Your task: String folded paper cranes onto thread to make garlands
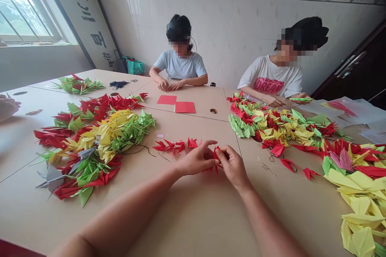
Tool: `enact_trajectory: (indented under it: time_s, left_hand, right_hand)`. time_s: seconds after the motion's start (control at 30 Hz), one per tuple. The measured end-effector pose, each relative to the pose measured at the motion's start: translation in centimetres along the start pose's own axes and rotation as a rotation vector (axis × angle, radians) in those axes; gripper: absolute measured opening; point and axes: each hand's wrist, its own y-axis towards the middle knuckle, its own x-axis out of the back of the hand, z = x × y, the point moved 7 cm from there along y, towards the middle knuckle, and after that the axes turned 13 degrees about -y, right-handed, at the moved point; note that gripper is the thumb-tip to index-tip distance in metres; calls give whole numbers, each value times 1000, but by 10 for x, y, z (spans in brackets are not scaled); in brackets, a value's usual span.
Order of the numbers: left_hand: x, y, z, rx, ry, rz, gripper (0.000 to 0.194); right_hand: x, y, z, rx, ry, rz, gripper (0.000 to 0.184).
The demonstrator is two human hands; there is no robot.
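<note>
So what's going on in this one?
A person pinches a red origami crane between their left hand and right hand, beside a short run of red cranes. Heaps of red, yellow and green paper cranes lie on the table. Across it, a co-worker in a pale blue T-shirt sits near two red paper squares.

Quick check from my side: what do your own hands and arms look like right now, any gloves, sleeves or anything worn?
Your left hand and right hand are bare, with no gloves, rings, watch or bracelet showing. Your left arm and right arm are bare too, with no sleeve in view. A dark red patch at the bottom left corner may be clothing; I cannot tell.
</note>
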Motion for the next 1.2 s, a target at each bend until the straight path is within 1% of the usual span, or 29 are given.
enact_trajectory:
  time_s: [0.07, 0.13, 0.2, 0.27, 0.33, 0.4, 0.47, 0.53, 0.7, 0.8, 0.93, 1.07, 1.2]
  left_hand:
    - [-6, -2, -2, 13, 55, 56, 68]
    - [-9, -4, -3, 14, 156, 72, 78]
    - [-7, -5, -3, 16, 274, 33, 74]
    - [-2, -4, -3, 10, 312, -27, 58]
    - [4, -2, -1, 0, 243, -88, 42]
    - [11, 0, 1, 2, 112, -131, 32]
    - [17, 2, 5, 22, -26, -160, 29]
    - [20, 3, 6, 42, -167, -162, 29]
    - [18, 3, 0, 37, -419, -117, 26]
    - [15, 2, -4, 59, -518, -108, 25]
    - [15, 2, -5, 76, -577, -127, 23]
    - [16, 4, 0, 94, -589, -151, 20]
    - [15, 5, 5, 114, -522, -148, 19]
  right_hand:
    - [3, 1, -8, -64, 106, -43, 31]
    - [5, 2, -17, -141, 226, -80, 30]
    - [6, 3, -25, -208, 326, -104, 30]
    - [6, 3, -31, -265, 415, -116, 31]
    - [6, 4, -34, -312, 512, -108, 32]
    - [5, 4, -36, -356, 616, -92, 32]
    - [4, 4, -37, -390, 692, -72, 30]
    - [3, 4, -38, -413, 741, -44, 26]
    - [-1, 3, -39, -438, 844, 33, 18]
    - [-2, 2, -38, -436, 857, 62, 17]
    - [-4, 0, -32, -405, 826, 121, 18]
    - [-6, -1, -21, -311, 718, 185, 16]
    - [-6, -1, -11, -200, 553, 191, 17]
